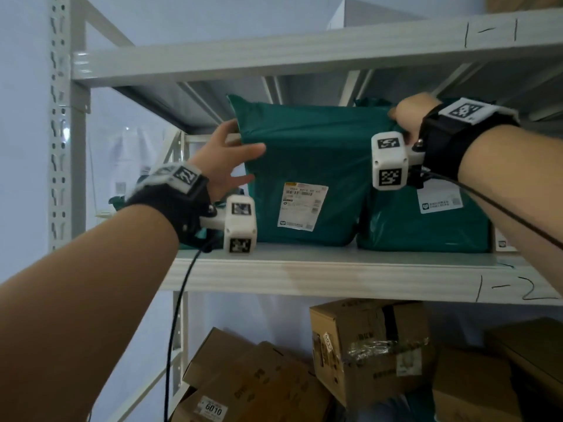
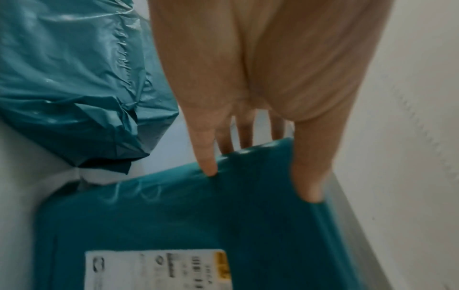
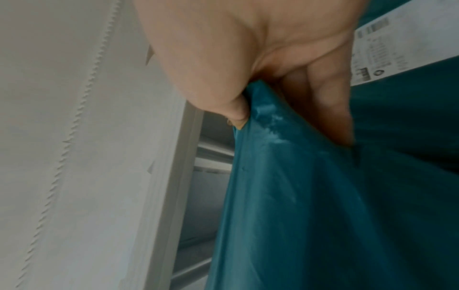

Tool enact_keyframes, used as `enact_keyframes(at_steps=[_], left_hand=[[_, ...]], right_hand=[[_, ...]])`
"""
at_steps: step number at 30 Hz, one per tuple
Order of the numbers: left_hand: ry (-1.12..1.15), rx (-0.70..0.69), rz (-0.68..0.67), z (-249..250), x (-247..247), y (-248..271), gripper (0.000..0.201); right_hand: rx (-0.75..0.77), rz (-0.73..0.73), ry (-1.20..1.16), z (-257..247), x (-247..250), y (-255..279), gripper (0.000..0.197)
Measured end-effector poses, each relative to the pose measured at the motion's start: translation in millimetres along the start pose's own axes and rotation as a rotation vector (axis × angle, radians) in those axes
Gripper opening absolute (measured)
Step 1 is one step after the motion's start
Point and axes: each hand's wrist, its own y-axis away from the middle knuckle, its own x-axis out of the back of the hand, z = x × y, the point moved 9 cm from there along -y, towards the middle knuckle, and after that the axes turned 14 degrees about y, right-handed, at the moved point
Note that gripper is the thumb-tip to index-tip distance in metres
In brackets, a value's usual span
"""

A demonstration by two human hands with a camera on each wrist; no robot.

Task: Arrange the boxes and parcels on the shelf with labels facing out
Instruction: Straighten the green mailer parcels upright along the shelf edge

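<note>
Middle shelf (image 1: 335, 271): two parcels upright, side by side.
Left parcel (image 1: 304, 166): touching right parcel (image 1: 426, 226).
Third parcel (image 2: 74, 78): left, behind.
Below: boxes (image 1: 365, 345).

Handwritten marks "1-1" on the upper shelf beam (image 1: 304, 53) and "1-2" on the lower shelf beam (image 1: 335, 275) number the rack's levels; a sticker on a cardboard box (image 1: 243, 391) beneath reads "6010". White shipping labels with barcodes face out on the green parcel (image 1: 304, 153) and its neighbouring parcel (image 1: 426, 226), their print too small to read
</note>
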Motion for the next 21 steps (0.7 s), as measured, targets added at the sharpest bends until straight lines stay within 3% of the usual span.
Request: enact_keyframes(at_steps=[3,6,10,12,13,15,17,21], left_hand=[[-0.129,0.018,0.010,-25.5,0.6,-6.6,0.064],[-0.184,-0.016,0.032,-32.0,-2.8,-12.1,0.071],[-0.079,-0.085,0.077,-31.9,-7.9,-25.6,0.097],[-0.015,-0.091,0.099,-34.3,-10.0,-29.9,0.099],[0.000,-0.094,0.122,-35.5,-10.6,-29.8,0.095],[0.008,-0.111,0.164,-38.5,-11.2,-30.6,0.083],[-0.026,-0.126,0.198,-41.6,-12.1,-33.4,0.077],[-0.074,-0.112,0.281,-45.6,-7.9,-36.7,0.083]], right_hand=[[0.008,0.098,-0.001,14.9,5.2,-29.0,0.043],[-0.115,0.131,-0.331,28.1,6.9,-26.0,0.040],[-0.193,0.107,-1.174,25.6,-15.4,6.5,0.049],[-0.244,0.057,-1.679,24.4,-38.6,14.8,0.051],[-0.227,0.022,-1.803,21.4,-48.1,17.2,0.049],[-0.200,-0.068,-1.803,13.1,-61.8,26.0,0.040],[-0.163,-0.145,-1.641,3.0,-77.1,30.7,0.030],[-0.026,-0.256,-1.397,-23.4,-108.5,26.1,0.048]])
